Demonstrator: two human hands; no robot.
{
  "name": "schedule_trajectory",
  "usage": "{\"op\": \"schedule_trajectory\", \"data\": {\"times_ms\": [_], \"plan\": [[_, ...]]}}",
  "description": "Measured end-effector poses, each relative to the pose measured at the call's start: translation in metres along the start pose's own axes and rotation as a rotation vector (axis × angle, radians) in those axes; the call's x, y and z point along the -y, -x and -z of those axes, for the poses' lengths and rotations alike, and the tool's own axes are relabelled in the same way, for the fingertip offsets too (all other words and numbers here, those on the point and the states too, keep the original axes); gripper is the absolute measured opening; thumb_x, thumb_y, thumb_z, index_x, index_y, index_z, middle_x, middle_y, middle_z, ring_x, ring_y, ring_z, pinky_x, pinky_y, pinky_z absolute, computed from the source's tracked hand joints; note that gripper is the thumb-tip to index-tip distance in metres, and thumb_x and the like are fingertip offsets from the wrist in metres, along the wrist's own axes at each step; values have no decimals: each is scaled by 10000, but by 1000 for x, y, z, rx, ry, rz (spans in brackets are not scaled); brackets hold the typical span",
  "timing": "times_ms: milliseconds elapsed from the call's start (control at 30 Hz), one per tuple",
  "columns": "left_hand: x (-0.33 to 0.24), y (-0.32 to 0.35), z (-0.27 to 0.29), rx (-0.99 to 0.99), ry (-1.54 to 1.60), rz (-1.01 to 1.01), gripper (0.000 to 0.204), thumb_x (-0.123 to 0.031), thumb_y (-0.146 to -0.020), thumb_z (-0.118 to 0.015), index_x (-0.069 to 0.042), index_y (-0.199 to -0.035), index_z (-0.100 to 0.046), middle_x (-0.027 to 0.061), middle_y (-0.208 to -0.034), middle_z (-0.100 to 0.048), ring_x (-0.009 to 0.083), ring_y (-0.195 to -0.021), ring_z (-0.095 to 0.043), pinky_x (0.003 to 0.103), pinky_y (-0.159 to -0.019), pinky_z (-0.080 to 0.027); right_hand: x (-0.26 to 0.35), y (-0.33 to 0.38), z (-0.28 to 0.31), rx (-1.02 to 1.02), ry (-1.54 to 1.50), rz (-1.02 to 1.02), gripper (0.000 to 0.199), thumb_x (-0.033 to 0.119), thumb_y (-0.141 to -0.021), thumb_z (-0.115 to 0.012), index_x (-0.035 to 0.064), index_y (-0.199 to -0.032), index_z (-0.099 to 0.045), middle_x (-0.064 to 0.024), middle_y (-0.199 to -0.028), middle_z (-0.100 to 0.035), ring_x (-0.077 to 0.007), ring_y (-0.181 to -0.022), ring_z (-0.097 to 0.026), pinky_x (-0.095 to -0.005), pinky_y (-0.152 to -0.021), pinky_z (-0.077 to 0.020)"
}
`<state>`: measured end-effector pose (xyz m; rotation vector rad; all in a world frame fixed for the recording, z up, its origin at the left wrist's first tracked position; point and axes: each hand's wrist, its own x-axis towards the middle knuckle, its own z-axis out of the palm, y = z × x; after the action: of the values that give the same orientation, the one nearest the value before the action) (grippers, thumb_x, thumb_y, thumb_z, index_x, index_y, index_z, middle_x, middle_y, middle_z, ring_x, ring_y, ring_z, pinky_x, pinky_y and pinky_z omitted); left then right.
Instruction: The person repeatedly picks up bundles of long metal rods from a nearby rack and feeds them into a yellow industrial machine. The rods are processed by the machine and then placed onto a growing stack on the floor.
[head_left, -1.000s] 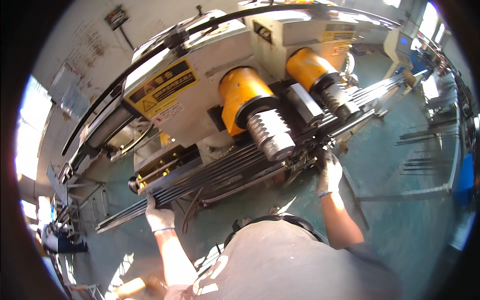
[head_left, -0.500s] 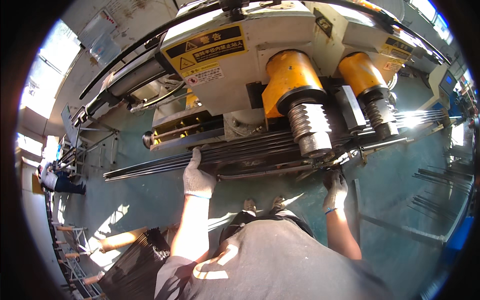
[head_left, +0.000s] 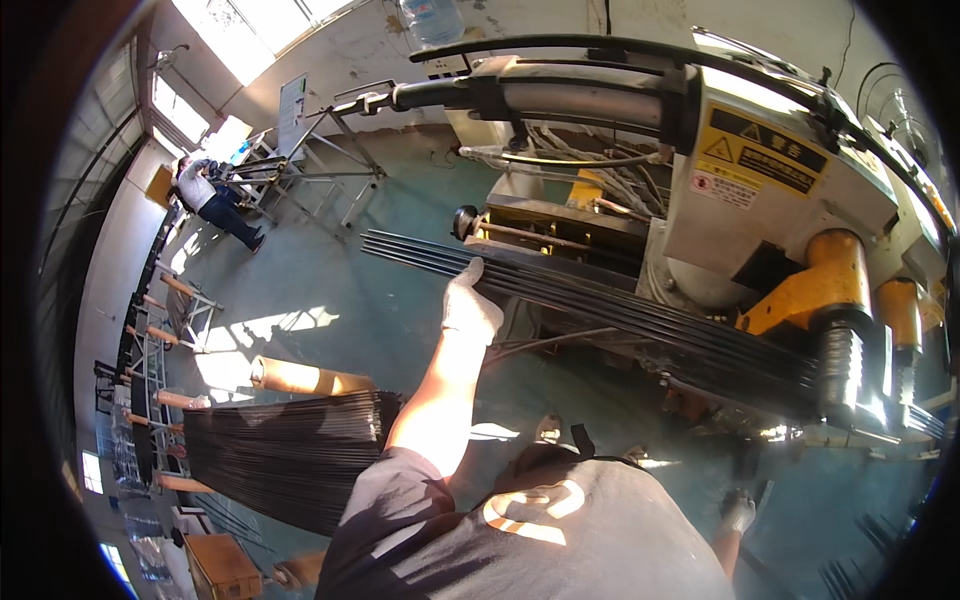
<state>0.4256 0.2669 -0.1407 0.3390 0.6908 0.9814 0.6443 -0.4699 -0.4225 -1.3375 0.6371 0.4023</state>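
A bundle of several long dark metal rods (head_left: pixel 610 305) slants across the view, its left ends fanned and sticking out past the machine. My left hand (head_left: pixel 470 308), in a pale knitted glove, grips the bundle near those ends. Its thumb lies over the rods and the other fingers are hidden. To the right, the rods run in beside a ribbed steel roller (head_left: pixel 840 370) under an orange arm (head_left: pixel 835 270). Low at the right, my gloved right hand (head_left: pixel 738 512) hangs apart from the rods. Its fingers are small and blurred, and I cannot make out whether they hold anything.
The machine's pale housing (head_left: pixel 690 215) with yellow warning labels stands ahead. A large stack of dark rods (head_left: pixel 285 450) lies at my left on a rack with brown rollers. A person (head_left: pixel 215 195) stands at the far left beside a metal frame. A cardboard box (head_left: pixel 220 565) sits lower left.
The view has swung left, shifting the machine rightward in it. My left hand stays on the rods. My right hand has moved from beside the machine down toward my right side.
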Motion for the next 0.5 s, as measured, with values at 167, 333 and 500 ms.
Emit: {"op": "schedule_trajectory", "data": {"times_ms": [167,333,500], "plan": [[-124,-70,50,-69,26,-104,217,-152,-1173,-559,26,-1234,-667,218,-1179,-760,407,-1153,-735,605,-1097,-599,-118,-39,58,119,303,130,305,329,-1112,-684,124,-886,-677,-13,-708,-636,-147,-523,-545,-323,-438,-338],[-204,-127,100,-89,7,-213,212,-81,-1138,-565,5,-1292,-682,188,-1227,-758,367,-1152,-735,563,-1086,-614,-202,5,41,422,384,295,288,311,-1106,-709,127,-888,-666,-50,-741,-664,-176,-515,-552,-335,-433,-366],[-231,-139,121,-34,10,-261,294,-44,-1131,-607,-135,-1398,-689,181,-1329,-766,364,-1229,-747,587,-1088,-624,-181,54,-21,172,235,-50,228,276,-1089,-718,139,-910,-678,-51,-743,-670,-183,-534,-572,-345,-439,-374]]}}
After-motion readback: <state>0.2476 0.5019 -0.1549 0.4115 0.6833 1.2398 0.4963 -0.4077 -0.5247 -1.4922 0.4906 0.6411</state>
